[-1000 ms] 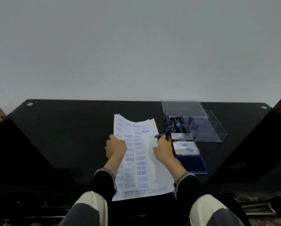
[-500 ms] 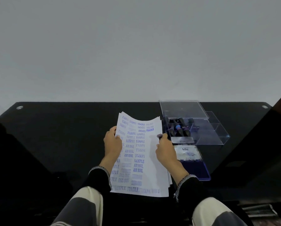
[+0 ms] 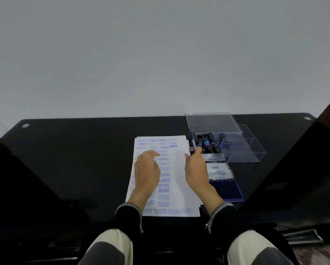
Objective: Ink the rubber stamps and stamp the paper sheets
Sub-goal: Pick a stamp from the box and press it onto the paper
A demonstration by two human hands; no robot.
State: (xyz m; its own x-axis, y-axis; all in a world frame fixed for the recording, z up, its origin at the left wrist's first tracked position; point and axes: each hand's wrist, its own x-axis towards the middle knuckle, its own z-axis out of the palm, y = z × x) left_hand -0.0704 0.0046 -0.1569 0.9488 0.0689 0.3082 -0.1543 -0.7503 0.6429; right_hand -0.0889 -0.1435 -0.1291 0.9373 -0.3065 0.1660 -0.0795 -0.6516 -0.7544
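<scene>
Lying flat now – paper sheets no longer lifted – left hand atop

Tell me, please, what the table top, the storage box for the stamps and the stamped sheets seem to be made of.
Table top: probably black glass or a glossy lacquer, since it reflects and shows round metal fixings at the corners.
Storage box: clear hard plastic, as the stamps show through its walls.
Stamped sheets: thin white matte paper, several stacked edges visible.
</scene>
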